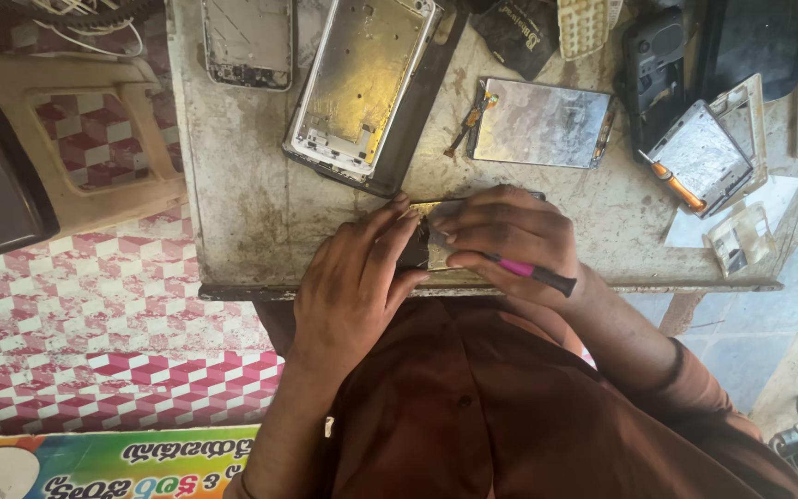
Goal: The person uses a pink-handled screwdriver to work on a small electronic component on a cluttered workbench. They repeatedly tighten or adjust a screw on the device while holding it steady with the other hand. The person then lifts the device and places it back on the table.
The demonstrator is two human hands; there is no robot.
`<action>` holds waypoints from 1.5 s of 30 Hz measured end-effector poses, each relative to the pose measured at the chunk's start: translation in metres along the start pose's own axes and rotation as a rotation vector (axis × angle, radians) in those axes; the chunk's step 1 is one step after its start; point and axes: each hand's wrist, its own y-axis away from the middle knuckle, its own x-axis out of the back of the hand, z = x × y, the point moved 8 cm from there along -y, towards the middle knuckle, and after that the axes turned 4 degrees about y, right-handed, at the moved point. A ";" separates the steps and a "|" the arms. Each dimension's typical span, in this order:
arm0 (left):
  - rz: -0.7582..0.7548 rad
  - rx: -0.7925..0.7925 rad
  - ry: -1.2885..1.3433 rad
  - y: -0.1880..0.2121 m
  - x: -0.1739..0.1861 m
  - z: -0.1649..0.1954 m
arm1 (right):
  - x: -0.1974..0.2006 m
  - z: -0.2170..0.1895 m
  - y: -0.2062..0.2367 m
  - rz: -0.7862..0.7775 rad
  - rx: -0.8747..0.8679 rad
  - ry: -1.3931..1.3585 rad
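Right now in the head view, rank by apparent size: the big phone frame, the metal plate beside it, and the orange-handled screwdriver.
1. Big phone frame, largest.
2. Metal plate, clearly smaller.
3. Orange-handled screwdriver, smallest.
All lie flat on the same table, so nearness hardly skews this.

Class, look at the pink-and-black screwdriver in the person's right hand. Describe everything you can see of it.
The screwdriver is slim, with a pink shaft section and a black handle end. It lies nearly level, slanting slightly down to the right, held in the right hand above the table's near edge. Its tip is hidden behind the fingers.
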 end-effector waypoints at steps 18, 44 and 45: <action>-0.009 -0.004 0.009 -0.002 0.000 0.000 | -0.005 -0.008 -0.005 -0.010 0.051 0.149; 0.003 -0.020 0.056 0.000 0.001 -0.001 | -0.006 -0.012 0.000 0.028 0.012 0.232; 0.007 -0.025 0.062 -0.001 0.002 0.000 | -0.005 -0.010 0.000 0.027 0.002 0.238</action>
